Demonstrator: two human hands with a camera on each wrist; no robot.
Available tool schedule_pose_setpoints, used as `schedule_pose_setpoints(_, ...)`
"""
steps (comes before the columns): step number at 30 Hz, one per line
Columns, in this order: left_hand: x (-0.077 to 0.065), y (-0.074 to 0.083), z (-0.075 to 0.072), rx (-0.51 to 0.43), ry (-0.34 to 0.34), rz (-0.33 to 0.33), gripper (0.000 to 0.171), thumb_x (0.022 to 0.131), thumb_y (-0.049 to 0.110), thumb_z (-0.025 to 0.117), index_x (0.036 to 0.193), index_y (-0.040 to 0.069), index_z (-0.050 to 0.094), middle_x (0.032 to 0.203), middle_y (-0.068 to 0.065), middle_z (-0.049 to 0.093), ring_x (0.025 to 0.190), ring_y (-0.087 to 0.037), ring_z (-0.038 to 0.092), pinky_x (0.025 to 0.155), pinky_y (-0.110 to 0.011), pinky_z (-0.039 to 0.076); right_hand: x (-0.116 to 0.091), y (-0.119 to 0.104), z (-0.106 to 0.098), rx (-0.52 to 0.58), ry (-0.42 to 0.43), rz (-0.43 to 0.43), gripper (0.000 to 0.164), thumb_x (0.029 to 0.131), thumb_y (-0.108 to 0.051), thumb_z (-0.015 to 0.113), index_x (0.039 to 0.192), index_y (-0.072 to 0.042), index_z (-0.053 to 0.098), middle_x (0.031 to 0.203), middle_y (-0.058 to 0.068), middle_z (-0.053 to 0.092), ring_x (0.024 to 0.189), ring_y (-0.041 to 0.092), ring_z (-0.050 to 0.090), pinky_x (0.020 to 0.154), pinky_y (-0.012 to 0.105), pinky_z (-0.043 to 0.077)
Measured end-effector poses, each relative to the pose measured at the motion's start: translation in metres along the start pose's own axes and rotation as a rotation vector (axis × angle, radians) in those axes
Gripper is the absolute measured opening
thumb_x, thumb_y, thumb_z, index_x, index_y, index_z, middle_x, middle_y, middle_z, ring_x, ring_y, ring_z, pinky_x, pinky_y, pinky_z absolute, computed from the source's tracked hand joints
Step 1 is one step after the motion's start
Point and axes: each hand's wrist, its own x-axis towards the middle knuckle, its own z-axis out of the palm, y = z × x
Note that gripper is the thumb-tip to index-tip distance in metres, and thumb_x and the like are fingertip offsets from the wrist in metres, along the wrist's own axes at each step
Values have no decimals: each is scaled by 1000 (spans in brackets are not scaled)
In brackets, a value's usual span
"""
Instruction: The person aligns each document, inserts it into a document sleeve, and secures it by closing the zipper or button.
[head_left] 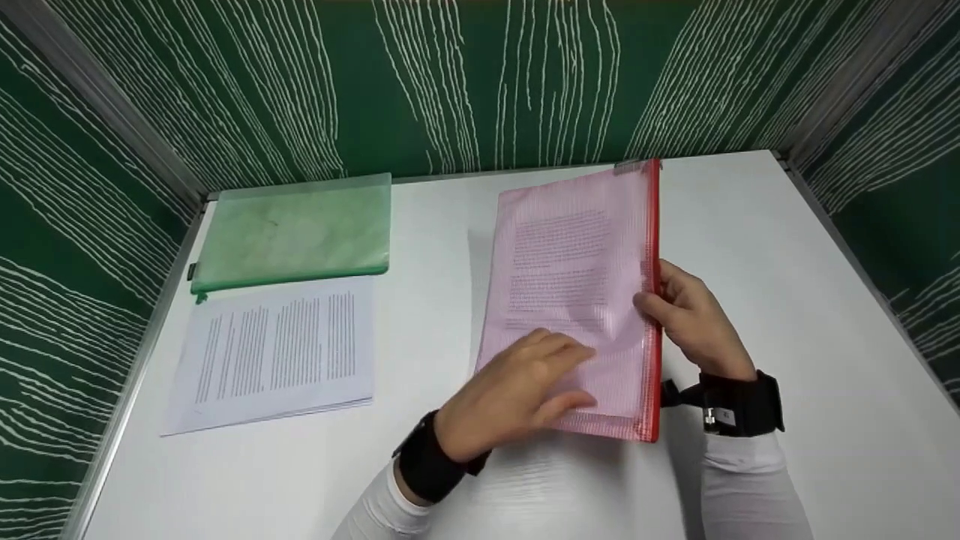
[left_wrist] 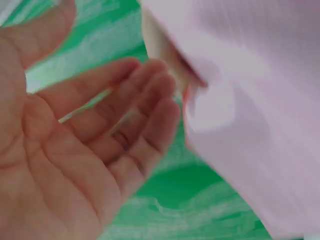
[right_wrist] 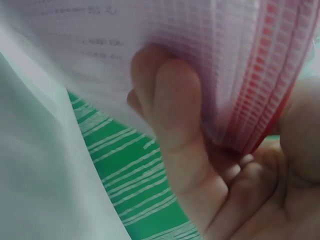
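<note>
A pink mesh zip pouch (head_left: 562, 262) with a red zipper edge stands tilted up off the table, and printed paper shows through it. My right hand (head_left: 694, 315) grips the pouch by its red edge, thumb on the near face and fingers behind, as the right wrist view shows of the pouch (right_wrist: 225, 60). In front of the pouch's lower part, my left hand (head_left: 517, 390) is spread with loosely bent fingers. The left wrist view has the left hand (left_wrist: 95, 130) beside the pale pink sheet face (left_wrist: 240, 115), holding nothing.
A green zip pouch (head_left: 300, 232) lies at the back left of the white table (head_left: 427, 315). Just in front of it is a stack of printed papers (head_left: 277, 352). Green walls (head_left: 480, 82) with white streaks border the table at the back and sides.
</note>
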Motion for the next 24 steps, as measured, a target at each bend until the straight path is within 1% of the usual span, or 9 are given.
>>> schedule_pose_setpoints(3, -4, -20, -9, 23, 103, -183, 40, 97, 24, 73, 126, -3, 68, 117, -12, 71, 109, -27, 64, 99, -34, 51, -4, -1, -8, 49, 17, -29, 39, 100, 10, 50, 139, 10, 52, 97, 8, 69, 80, 11, 62, 67, 23, 54)
schedule_pose_setpoints(6, -9, -41, -15, 31, 183, -366, 39, 96, 18, 74, 124, -8, 66, 111, -19, 68, 103, -35, 64, 93, -42, 53, -7, -3, -16, 116, 48, -49, 40, 101, 9, 53, 142, 7, 52, 103, 9, 72, 81, 12, 66, 67, 23, 55)
schedule_pose_setpoints(9, -13, -58, -21, -51, 156, -559, 45, 99, 22, 71, 129, -10, 62, 115, -23, 65, 106, -39, 63, 96, -48, 51, -10, -6, -20, 213, 76, -91, 40, 101, 9, 54, 141, 8, 52, 110, 14, 74, 85, 15, 72, 69, 25, 58)
schedule_pose_setpoints(12, -17, -72, -26, -185, 83, -675, 44, 102, 28, 66, 128, -8, 63, 117, -22, 66, 108, -37, 66, 96, -47, 52, -12, -6, -23, 321, 70, -161, 42, 101, 12, 52, 142, 11, 50, 118, 20, 72, 91, 21, 75, 72, 29, 61)
schedule_pose_setpoints(13, -18, -77, -28, -243, 58, -685, 41, 103, 28, 64, 124, -6, 66, 113, -19, 68, 104, -34, 67, 92, -45, 53, -13, -6, -24, 350, 64, -182, 42, 101, 13, 51, 143, 12, 48, 119, 21, 72, 92, 22, 75, 72, 30, 61)
schedule_pose_setpoints(15, -19, -84, -29, -371, 24, -675, 31, 103, 27, 64, 111, -3, 70, 99, -12, 71, 92, -28, 69, 82, -38, 55, -13, -6, -25, 388, 53, -207, 44, 101, 14, 50, 145, 12, 47, 121, 21, 71, 95, 23, 75, 74, 31, 61)
schedule_pose_setpoints(18, -18, -91, -28, -554, -17, -648, 22, 102, 21, 66, 92, 2, 71, 77, -1, 65, 74, -18, 64, 69, -28, 50, -13, -6, -26, 433, 42, -217, 45, 102, 14, 47, 146, 11, 44, 123, 21, 70, 98, 25, 75, 77, 33, 62)
schedule_pose_setpoints(21, -18, -94, -25, -713, -3, -635, 20, 98, 13, 69, 82, 2, 67, 66, 4, 57, 63, -12, 55, 62, -24, 45, -12, -6, -25, 472, 47, -209, 47, 103, 13, 46, 149, 10, 42, 125, 23, 68, 99, 27, 75, 78, 35, 62)
schedule_pose_setpoints(24, -17, -94, -22, -798, 53, -627, 17, 95, 5, 71, 80, -1, 65, 63, 4, 56, 57, -9, 52, 58, -23, 45, -11, -5, -24, 477, 78, -177, 49, 104, 10, 49, 152, 6, 41, 125, 23, 69, 99, 27, 75, 77, 35, 62)
